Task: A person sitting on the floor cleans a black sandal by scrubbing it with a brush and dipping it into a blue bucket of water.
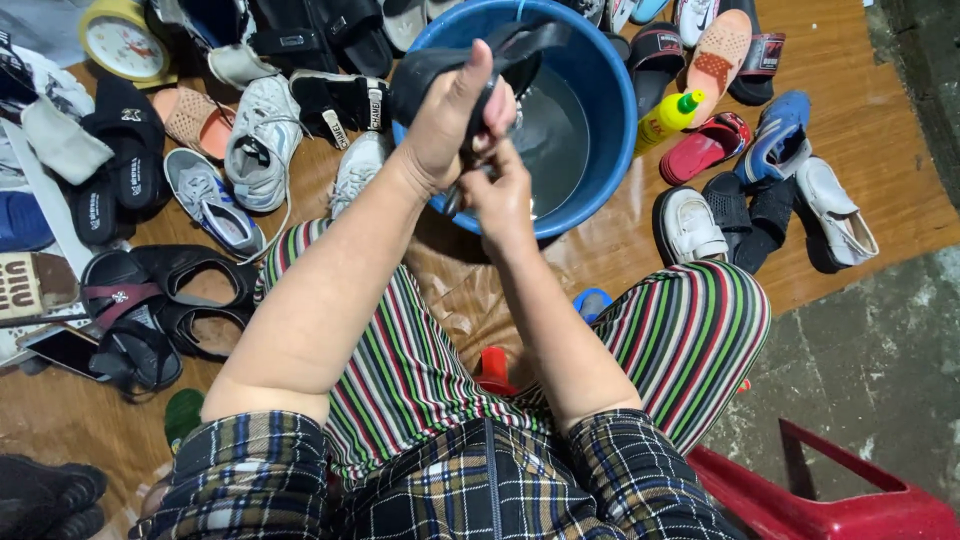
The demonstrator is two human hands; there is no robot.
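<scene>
Roughly, left to right: yellow clock (122, 42) sat at top left, with black sandals (128, 150) and a second black pair (165, 300) along the left edge. Grey sneakers (262, 140) and a lighter one (212, 205) lay beside them on the brown mat (880, 130).

Left hand (448, 120) was clenched around a black slipper (450, 70), holding it up over the near rim of the blue basin (610, 110). Right hand (500, 195) was just below it, fingers closed on something small against the slipper; couldn't tell what it gripped, too hidden. Basin held shallow water.

Right of the basin: yellow bottle with green cap (668, 115) lying tilted at the rim, orange slipper (715, 55), red slipper (705, 148), blue sneaker (778, 135), white shoes (688, 225) and (835, 210), black mesh shoes (750, 210) between them. Red plastic seat (830, 500) at bottom right.

Progress, as a judgement: cleaning of that one slipper looked mid-way. Most footwear around lay dry and unsorted, so the bulk appeared untouched.
</scene>
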